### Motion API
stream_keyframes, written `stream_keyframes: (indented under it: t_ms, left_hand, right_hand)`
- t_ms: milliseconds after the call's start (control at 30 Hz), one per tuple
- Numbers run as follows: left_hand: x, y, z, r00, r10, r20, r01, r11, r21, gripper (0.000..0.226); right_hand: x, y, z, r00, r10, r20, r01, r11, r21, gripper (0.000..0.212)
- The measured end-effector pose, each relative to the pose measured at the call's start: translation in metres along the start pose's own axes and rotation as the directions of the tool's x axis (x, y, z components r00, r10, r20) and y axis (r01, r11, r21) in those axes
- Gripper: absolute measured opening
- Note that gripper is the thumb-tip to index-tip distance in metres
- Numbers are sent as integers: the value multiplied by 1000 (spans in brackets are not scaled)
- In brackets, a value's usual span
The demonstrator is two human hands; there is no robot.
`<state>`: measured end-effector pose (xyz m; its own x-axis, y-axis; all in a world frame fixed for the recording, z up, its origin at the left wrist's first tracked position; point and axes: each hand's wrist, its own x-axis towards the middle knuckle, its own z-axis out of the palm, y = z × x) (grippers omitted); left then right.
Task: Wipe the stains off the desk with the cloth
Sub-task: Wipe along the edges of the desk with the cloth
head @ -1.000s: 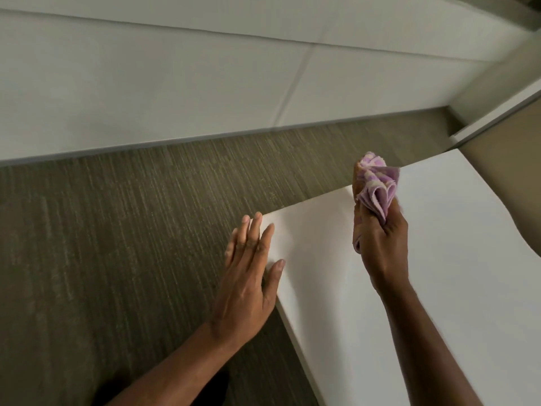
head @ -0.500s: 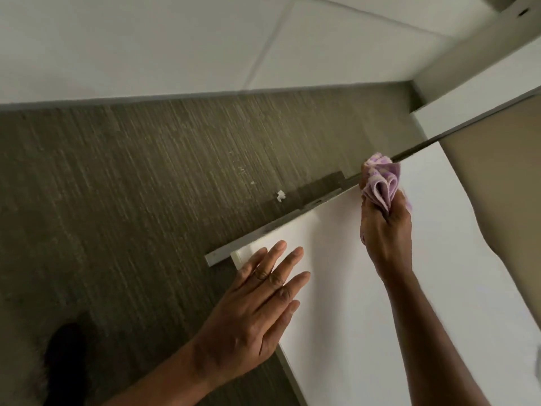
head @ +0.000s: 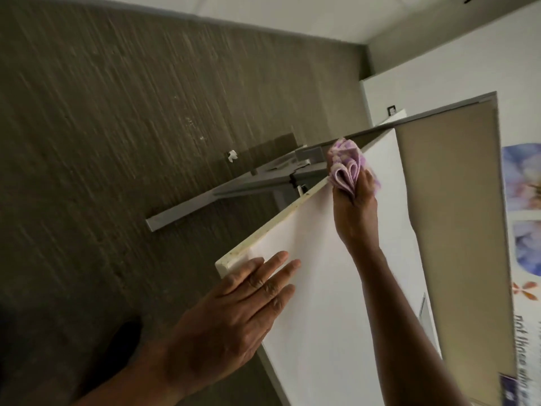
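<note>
A lilac cloth [head: 347, 165], bunched into soft folds, sits at the far edge of the white desk [head: 336, 288], near its back corner. My right hand [head: 355, 212] holds it from below, fingers [head: 366, 183] closed tight around the lower folds, so the loose top blooms above my grip. It looks light and limp, something that will flatten and slide easily under pressure; I judge that holding it in a wad low down, as now, keeps enough padding between my palm and the surface to scrub. My left hand [head: 231, 320] lies flat on the near corner of the desk, fingers [head: 275, 268] straight and slightly spread, gripping nothing, apparently bracing me. The desk's cream edge strip [head: 272, 227] runs between the two hands and shows small dark specks, possibly the stains. Beyond the edge, a grey metal bracket [head: 222, 194] juts out above brown carpet [head: 117, 127]. To the right stands a tan partition panel [head: 450, 200].
</note>
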<state>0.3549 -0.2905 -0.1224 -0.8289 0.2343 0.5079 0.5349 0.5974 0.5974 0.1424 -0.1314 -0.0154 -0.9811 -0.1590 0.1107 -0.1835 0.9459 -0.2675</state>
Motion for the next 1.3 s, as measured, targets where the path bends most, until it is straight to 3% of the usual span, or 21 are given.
stream_keyframes:
  t_ms: [267,433,533,633,733,900,1067,1300]
  left_hand:
    - [4,-1,-8,999,12,40,-13,999,30,43]
    - [5,1,-13,1000,0,6,0,1000,-8,42]
    - [5,0,-13,1000,6,-12,-6,1000,2,41]
    - [4,-1,-11,1000,-2,-16,1,1000,-14,41]
    - [5,-1,-9,999,10,-32,-10,1000,2,47]
    - [5,-2,-9,999,31,-30,-29,997,71,40]
    - [3,-3,-10,999,31,-23,-29,996,88,37]
    - [3,-4,-16,998,19,51,-24,996,86,47]
  right_hand:
    - [37,16,-11,975,98,197,-73,989,-128,31]
    - [52,15,-14,940,-34,338,43,999,-19,20]
    - [59,15,-13,941,-49,335,87,991,-98,28]
    - [66,17,-11,939,43,340,55,961,-272,41]
    - [70,16,-5,907,85,412,48,952,-303,48]
    - [69,14,0,906,79,416,41,961,-274,46]
    - [67,10,5,913,134,386,15,933,-361,45]
    - [47,-1,14,956,20,294,75,948,-308,37]
